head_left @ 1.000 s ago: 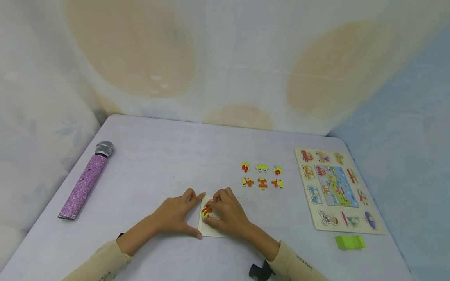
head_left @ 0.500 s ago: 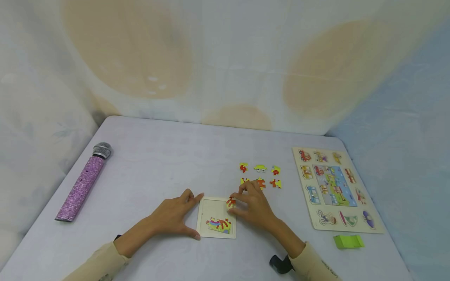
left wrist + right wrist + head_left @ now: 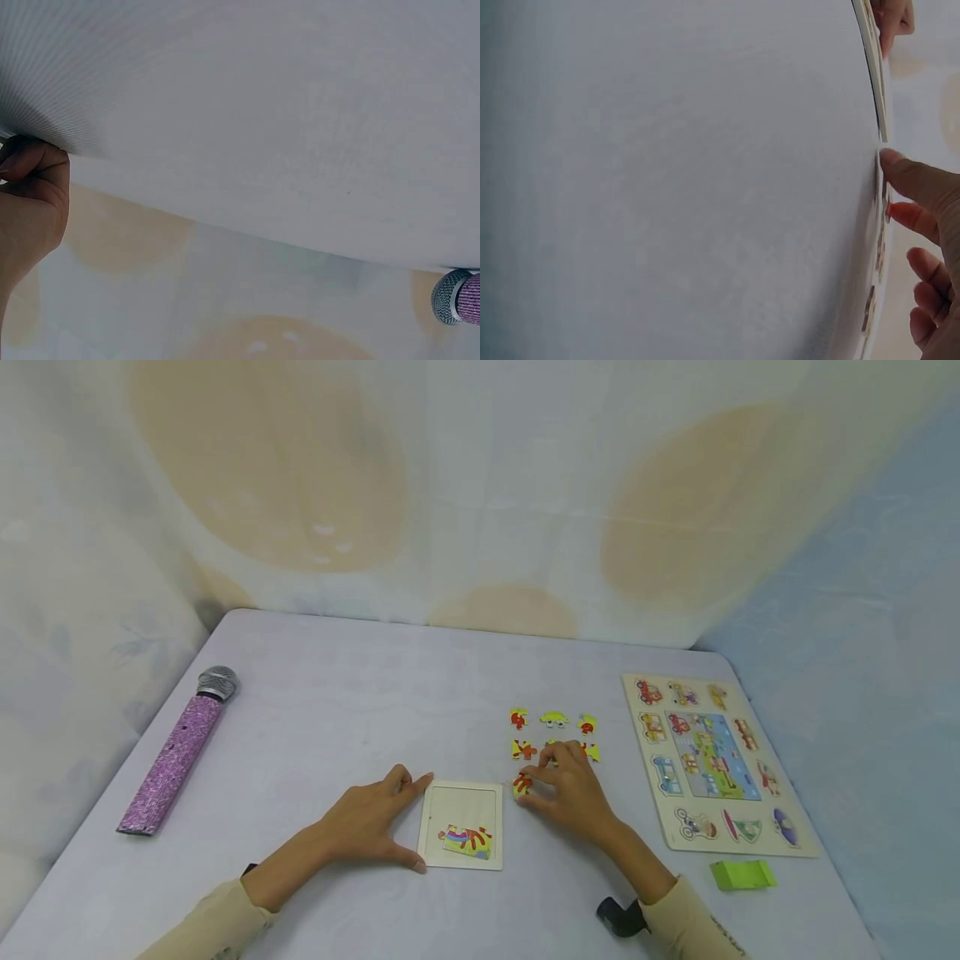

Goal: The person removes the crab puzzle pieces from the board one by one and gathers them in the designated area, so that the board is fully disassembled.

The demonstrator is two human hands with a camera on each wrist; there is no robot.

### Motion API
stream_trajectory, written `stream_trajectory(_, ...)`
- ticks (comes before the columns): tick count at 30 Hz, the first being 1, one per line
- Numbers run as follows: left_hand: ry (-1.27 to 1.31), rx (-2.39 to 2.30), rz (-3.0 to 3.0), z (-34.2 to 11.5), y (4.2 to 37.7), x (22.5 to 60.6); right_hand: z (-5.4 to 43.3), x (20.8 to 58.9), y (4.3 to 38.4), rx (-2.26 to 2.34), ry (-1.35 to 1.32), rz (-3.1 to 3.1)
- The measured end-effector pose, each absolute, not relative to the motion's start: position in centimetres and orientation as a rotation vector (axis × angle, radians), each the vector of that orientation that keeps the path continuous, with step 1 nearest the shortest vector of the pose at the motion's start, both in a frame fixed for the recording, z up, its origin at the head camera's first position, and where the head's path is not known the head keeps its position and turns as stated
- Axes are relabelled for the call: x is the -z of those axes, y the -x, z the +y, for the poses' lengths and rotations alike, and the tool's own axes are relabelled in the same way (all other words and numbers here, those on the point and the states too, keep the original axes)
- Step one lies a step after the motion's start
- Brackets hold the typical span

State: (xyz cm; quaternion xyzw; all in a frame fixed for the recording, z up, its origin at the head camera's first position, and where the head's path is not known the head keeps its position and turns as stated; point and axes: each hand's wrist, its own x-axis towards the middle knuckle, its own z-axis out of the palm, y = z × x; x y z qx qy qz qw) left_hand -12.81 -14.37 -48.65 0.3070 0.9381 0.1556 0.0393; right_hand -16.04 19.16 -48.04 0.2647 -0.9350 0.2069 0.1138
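Note:
My left hand (image 3: pixel 367 818) rests with index fingertip and thumb tip at the two left corners of a small square wooden puzzle tray (image 3: pixel 459 803). Inside the tray, near its front, lie colourful puzzle pieces (image 3: pixel 467 841), slightly tilted. Just right of the tray, my right hand (image 3: pixel 572 797) pinches a red and yellow puzzle piece (image 3: pixel 521 785) between thumb and index finger, close over the table. Behind that hand are two rows of loose jigsaw pieces (image 3: pixel 555 719), some of the nearer row partly covered by it. The right wrist view catches the tray (image 3: pixel 871 67) edge-on above the right thumb.
A pink glittery microphone (image 3: pixel 180 752) lies at the left of the table. On the right is a large wooden picture board (image 3: pixel 705 827) with vehicle shapes, and a green block (image 3: pixel 742 875) sits in front of it. Patterned curtains hang behind the table.
My right hand has lifted the red and yellow piece out of the tray and carried it right, onto the near side of the loose pieces. The left hand stays at the tray.

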Motion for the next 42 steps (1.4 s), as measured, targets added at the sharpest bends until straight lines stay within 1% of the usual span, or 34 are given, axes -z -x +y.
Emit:
stream_trajectory(10,-0.942,-0.489,2.863,-14.4,12.7,48.6,18.7,48.1,15.7,-0.629,-0.724,-2.768)
stream_trajectory(18,-0.962,-0.48,2.869,-14.3,12.9,48.5,15.6,47.4,12.8,-0.674,-0.981,-2.771)
stream_trajectory(22,-0.96,-0.483,2.869,-14.4,12.9,48.4,14.6,47.3,11.7,-0.659,-1.054,-2.768)
stream_trajectory(29,-0.945,-0.488,2.847,-14.4,12.9,48.3,13.8,47.4,11.2,-0.714,-1.046,-2.799)
stream_trajectory(42,-1.003,-0.521,2.868,-14.5,12.7,48.3,13.0,47.7,10.8,-0.705,-1.046,-2.774)
